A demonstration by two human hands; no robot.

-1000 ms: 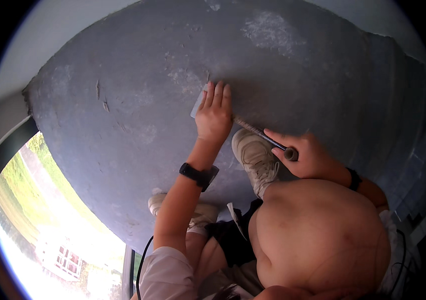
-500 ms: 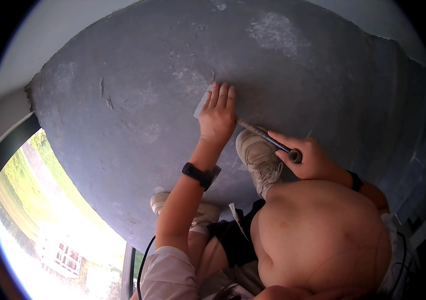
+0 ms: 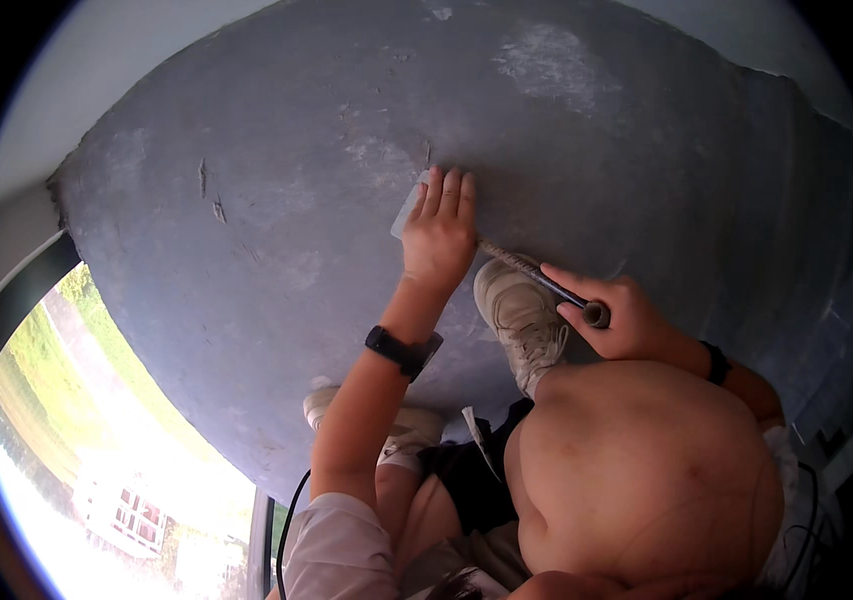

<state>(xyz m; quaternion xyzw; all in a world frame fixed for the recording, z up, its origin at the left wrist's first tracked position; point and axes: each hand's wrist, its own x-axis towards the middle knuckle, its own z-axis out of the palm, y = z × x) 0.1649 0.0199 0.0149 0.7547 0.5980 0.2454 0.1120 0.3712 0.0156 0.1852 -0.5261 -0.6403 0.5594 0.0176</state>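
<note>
My left hand [image 3: 438, 232] lies flat, fingers stretched out and pointing away from me, pressing on a pale flat blade [image 3: 408, 207] against the grey floor. The blade's left edge shows beside my fingers; the rest is hidden underneath. A thin dark rod-like handle [image 3: 531, 268] runs from under that hand toward the right, ending in a hollow round end [image 3: 596, 315]. Blade and handle look like one scraper, though their joint is covered. My right hand [image 3: 626, 315] is closed around the handle near its hollow end, with the index finger along it.
The grey floor [image 3: 276, 240] has whitish scuffs [image 3: 551, 65] and small raised flakes [image 3: 218, 212]. My right shoe [image 3: 516, 310] stands close beneath the handle; my left shoe [image 3: 319, 405] is farther left. A bright window [image 3: 96, 430] lies at the left, and pale walls [image 3: 66, 110] border the floor.
Almost nothing differs. Both hands and the scraper sit a few pixels farther right, in nearly the same pose.
</note>
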